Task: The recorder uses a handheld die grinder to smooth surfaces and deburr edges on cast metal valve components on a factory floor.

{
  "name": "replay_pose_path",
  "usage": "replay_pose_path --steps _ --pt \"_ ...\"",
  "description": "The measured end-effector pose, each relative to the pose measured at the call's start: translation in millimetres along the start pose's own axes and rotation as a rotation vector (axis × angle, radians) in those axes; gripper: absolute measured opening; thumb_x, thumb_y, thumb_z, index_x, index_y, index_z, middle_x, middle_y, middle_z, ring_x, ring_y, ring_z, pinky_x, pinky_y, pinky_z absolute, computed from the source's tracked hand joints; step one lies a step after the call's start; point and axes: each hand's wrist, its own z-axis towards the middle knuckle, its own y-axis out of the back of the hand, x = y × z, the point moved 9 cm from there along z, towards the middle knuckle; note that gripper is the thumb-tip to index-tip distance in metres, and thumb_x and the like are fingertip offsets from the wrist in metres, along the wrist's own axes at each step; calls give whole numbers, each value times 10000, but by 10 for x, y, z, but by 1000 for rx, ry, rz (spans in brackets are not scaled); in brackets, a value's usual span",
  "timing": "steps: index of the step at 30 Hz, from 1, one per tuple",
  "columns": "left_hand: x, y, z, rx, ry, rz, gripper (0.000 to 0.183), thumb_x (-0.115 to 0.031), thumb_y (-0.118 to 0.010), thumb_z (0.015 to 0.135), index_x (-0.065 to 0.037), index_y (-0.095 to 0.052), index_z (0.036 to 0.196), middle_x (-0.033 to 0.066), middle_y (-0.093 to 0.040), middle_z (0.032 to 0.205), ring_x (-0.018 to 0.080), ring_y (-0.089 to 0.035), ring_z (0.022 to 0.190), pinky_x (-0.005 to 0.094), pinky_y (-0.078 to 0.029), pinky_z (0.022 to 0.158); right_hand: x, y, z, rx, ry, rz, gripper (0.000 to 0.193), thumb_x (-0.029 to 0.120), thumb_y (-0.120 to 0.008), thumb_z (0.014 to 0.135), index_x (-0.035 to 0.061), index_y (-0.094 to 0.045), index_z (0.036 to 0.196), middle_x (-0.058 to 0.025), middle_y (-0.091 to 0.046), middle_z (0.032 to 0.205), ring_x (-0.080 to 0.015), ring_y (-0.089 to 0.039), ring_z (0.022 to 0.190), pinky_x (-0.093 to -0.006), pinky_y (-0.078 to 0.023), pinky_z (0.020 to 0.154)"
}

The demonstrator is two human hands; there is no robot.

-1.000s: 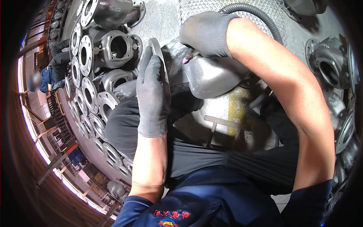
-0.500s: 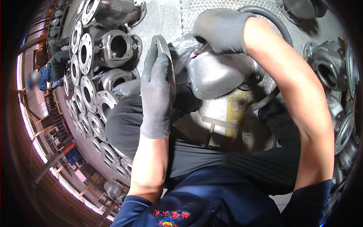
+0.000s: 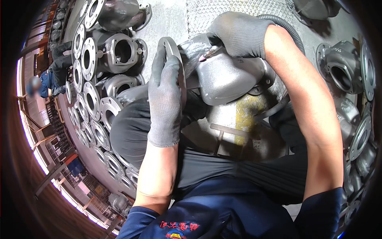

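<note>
My left hand point(image 3: 165, 95) stays clamped on the flange point(image 3: 175, 59) of the grey valve casting point(image 3: 227, 79) on my lap. My right hand point(image 3: 238, 34), gripping the grinding tool point(image 3: 207, 54), has lifted toward the casting's neck, so grinding moves there.
</note>
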Motion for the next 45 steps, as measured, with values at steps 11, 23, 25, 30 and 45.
replay_pose_path --steps 11,23,25,30,45 --pt "64 -135 -26 -170 817 -1317 582 -175 -559 1091 89 -413 1588 176 -576 1479 216 -565 1338 291 -467 1099 -443 292 -384 -297 -114 211 208 113 -678 895 17 -759 1060 -220 -750 960 -365 -740 892 -438 -567 819" --pt "-143 -106 42 -8 679 -1196 614 -228 -527 1135 85 -337 1628 184 -497 1592 219 -518 1434 338 -390 1215 -918 -1413 -2683 -509 -946 994 358 124 -585 983 -53 -688 1276 -125 -724 807 -185 -700 678 -352 -562 651" --pt "-462 8 48 -10 677 -1117 613 -233 -518 1138 86 -337 1628 186 -496 1594 222 -515 1437 341 -383 1219 -787 -1615 -2726 -492 -901 977 368 133 -578 983 -11 -675 1308 -124 -729 886 -180 -708 734 -341 -571 680" --pt "-418 47 -77 -61 703 -903 599 -226 -479 1147 95 -328 1629 198 -470 1607 221 -480 1462 347 -373 1222 -866 -1668 -2505 -408 -728 544 383 106 -532 997 50 -666 1351 -188 -745 1000 -315 -734 855 -409 -586 809" --pt "-331 -8 -166 73 480 -845 634 -76 -489 1082 118 -254 1638 274 -292 1721 335 -279 1608 422 -217 1302 -1267 -1390 -1419 231 -724 269 323 172 -584 911 -3 -798 1079 -297 -746 1110 -439 -738 1072 -491 -581 947"
